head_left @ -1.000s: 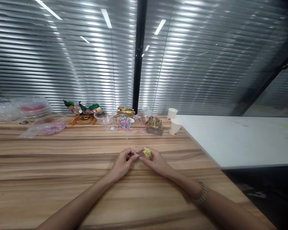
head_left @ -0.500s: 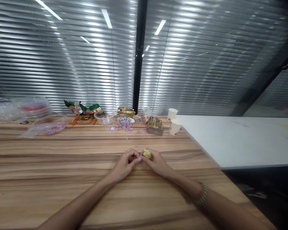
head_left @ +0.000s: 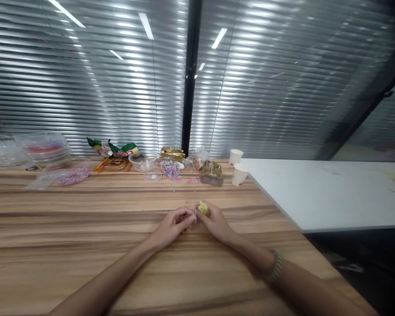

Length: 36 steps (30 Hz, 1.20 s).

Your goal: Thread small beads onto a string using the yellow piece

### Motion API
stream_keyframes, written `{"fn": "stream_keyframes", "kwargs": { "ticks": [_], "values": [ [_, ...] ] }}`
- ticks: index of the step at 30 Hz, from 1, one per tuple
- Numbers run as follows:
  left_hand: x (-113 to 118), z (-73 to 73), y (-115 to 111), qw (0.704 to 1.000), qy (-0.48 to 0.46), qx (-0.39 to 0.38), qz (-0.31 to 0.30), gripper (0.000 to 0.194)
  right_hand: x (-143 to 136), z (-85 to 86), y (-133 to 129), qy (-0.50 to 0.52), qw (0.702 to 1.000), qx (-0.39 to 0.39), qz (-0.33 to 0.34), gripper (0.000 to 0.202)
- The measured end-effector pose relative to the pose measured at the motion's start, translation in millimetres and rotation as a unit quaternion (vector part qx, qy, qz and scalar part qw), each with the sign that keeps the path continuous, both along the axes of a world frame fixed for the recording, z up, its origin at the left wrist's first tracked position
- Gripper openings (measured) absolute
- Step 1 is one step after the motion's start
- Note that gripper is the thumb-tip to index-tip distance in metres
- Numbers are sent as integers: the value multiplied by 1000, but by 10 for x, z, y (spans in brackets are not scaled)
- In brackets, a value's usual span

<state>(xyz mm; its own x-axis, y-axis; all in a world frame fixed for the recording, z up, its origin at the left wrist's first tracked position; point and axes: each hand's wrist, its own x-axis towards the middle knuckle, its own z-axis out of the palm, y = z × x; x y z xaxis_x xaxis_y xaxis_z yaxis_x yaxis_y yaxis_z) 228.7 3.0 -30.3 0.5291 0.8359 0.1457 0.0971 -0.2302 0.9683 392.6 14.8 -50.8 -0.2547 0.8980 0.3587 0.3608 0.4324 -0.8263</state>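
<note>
Over the middle of the wooden table (head_left: 69,245), my two hands meet nearly fingertip to fingertip. My left hand (head_left: 175,224) is closed in a pinch on a small pale thing (head_left: 195,215) too tiny to make out, and something pinkish shows below its fingers. My right hand (head_left: 214,221) is closed around a yellow object (head_left: 203,207), which sticks up between thumb and fingers. Its fingertips are beside the small pale thing.
Along the back stand a clear bowl (head_left: 142,163), small pink and blue links (head_left: 171,169), a gold-brown box (head_left: 211,174) and paper cups (head_left: 239,174). Green snack packets (head_left: 118,149) and a plate of pink links (head_left: 73,176) are further left. A white table (head_left: 316,193) adjoins on the right.
The fingertips of my hands have drawn slightly apart, and the pale thing now shows between them. The yellow object has tilted a little more upright in my right hand.
</note>
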Motion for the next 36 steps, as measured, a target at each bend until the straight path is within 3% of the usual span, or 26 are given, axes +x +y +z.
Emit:
{"fn": "stream_keyframes", "kwargs": {
  "ticks": [7, 10, 13, 20, 25, 31, 36],
  "values": [
    [-19, -126, 71, 987, -43, -93, 122, 37, -4, 53, -35, 18, 999, -10, 45, 25],
    [-46, -114, 102, 975, -40, -100, 196, 40, -17, 36, -44, 46, 996, -44, 62, 33],
    [-66, -89, 126, 970, -23, -89, 226, 37, -27, 22, -61, 53, 993, -71, 74, 38],
    [-96, -143, 180, 984, -36, 4, 174, 27, -24, 32, -66, 28, 995, -32, 91, 35],
    [-104, -137, 166, 977, 2, 44, 206, 26, -18, -35, -34, 19, 996, -44, 77, 35],
    [-76, -110, 92, 983, 6, 94, 155, 26, -13, -41, -41, -48, 990, -31, 130, 40],
    [-63, -160, 81, 983, 9, 101, 155, 24, 8, 17, -54, -84, 983, -39, 156, 41]
  ]
}}
